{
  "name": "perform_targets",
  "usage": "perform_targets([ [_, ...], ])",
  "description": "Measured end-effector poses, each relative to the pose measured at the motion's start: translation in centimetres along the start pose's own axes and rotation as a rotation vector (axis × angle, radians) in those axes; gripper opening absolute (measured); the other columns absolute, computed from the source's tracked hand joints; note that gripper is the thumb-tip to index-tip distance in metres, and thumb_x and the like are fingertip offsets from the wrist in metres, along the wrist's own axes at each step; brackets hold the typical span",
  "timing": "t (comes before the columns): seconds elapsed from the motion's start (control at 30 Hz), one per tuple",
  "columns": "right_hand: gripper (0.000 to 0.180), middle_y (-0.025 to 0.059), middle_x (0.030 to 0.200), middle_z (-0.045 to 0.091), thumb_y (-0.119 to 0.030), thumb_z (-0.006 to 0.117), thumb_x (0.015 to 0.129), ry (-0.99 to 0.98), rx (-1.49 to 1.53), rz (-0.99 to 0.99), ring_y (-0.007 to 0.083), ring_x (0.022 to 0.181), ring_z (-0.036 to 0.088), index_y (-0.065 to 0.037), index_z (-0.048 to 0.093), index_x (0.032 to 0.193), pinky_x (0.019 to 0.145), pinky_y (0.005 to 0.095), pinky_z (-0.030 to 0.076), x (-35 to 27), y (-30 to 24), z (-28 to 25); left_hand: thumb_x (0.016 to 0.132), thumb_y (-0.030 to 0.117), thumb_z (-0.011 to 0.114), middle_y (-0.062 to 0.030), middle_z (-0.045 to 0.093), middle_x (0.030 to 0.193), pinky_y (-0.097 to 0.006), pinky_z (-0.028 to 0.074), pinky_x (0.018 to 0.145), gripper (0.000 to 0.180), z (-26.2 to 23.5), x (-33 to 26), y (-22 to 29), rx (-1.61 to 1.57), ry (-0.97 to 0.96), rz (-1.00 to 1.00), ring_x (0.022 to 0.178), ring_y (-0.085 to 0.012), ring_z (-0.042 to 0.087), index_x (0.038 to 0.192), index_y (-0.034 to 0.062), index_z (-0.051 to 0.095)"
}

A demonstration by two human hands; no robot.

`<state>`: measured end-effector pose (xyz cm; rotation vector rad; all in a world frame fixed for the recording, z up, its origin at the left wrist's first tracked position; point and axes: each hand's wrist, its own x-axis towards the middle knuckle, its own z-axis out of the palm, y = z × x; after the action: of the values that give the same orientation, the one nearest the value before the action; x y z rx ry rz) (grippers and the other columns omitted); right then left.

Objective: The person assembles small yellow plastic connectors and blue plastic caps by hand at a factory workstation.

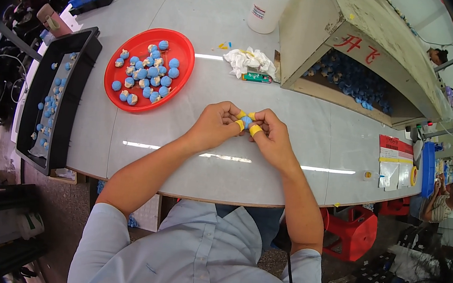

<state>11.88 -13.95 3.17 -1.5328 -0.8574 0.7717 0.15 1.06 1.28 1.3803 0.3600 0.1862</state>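
Between the fingertips of both my hands is a small blue ball (247, 122), held just above the table. My left hand (216, 123) pinches it from the left, and my right hand (271, 134) grips it from the right. Yellow tape or finger covers wrap the thumbs and forefingers. Fingers hide much of the ball. To the left, a round red tray (188, 76) carries several blue balls (152, 72) with cream-coloured parts on them. A black bin (35, 96) further left has more such balls lying on its pale lining.
A painted box shelf (314, 40) at the back right holds a heap of blue pieces (349, 80). Crumpled white tissue (248, 62), a green tube-shaped pack (257, 78) and a white bottle (268, 8) stand before me. A red stool (350, 232) is below the table's right edge.
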Motion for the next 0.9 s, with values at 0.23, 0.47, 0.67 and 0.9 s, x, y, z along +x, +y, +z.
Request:
perform_targets([
  [0.23, 0.014, 0.0084, 0.094, 0.063, 0.001, 0.054, 0.092, -0.017, 0.014, 0.029, 0.0091, 0.077, 0.059, 0.003, 0.053, 0.106, 0.068, 0.0235, 0.051, 0.05, -0.20, -0.10, 0.088, -0.001, 0.060, -0.0123, 0.065, 0.101, -0.028, 0.057, 0.081, 0.019, 0.02, -0.07, 0.30, -0.010, -0.001, -0.005, 0.087, -0.0151, 0.067, 0.105, -0.0084, 0.055],
  [0.47, 0.014, 0.0082, 0.096, 0.062, -0.001, 0.053, 0.093, -0.030, 0.028, 0.020, 0.0094, 0.079, 0.059, 0.003, 0.053, 0.107, 0.068, 0.0238, 0.051, 0.15, 0.02, -0.23, 0.090, -0.002, 0.057, -0.0121, 0.064, 0.103, -0.028, 0.058, 0.079, 0.017, 0.00, 0.01, 0.18, -0.051, 0.000, 0.001, 0.089, -0.0163, 0.068, 0.106, -0.0071, 0.055],
  [0.67, 0.013, 0.0074, 0.096, 0.062, -0.002, 0.054, 0.094, 0.000, 0.091, 0.034, 0.0093, 0.081, 0.060, 0.002, 0.053, 0.107, 0.068, 0.0238, 0.051, 0.19, 0.05, -0.41, 0.096, 0.006, 0.054, -0.0141, 0.066, 0.101, -0.028, 0.058, 0.074, 0.019, 0.28, 0.11, 0.74, -0.111, 0.031, -0.023, 0.086, -0.0186, 0.069, 0.110, -0.0060, 0.055],
  [0.9, 0.012, 0.0049, 0.092, 0.063, -0.006, 0.058, 0.094, 0.025, 0.054, 0.063, 0.0077, 0.080, 0.060, 0.001, 0.054, 0.104, 0.066, 0.0235, 0.051, 0.28, 0.07, 0.03, 0.098, 0.012, 0.055, -0.0133, 0.066, 0.097, -0.027, 0.057, 0.068, 0.022, -0.06, -0.30, 1.04, -0.108, 0.025, -0.061, 0.078, -0.0161, 0.068, 0.112, -0.0044, 0.054],
])
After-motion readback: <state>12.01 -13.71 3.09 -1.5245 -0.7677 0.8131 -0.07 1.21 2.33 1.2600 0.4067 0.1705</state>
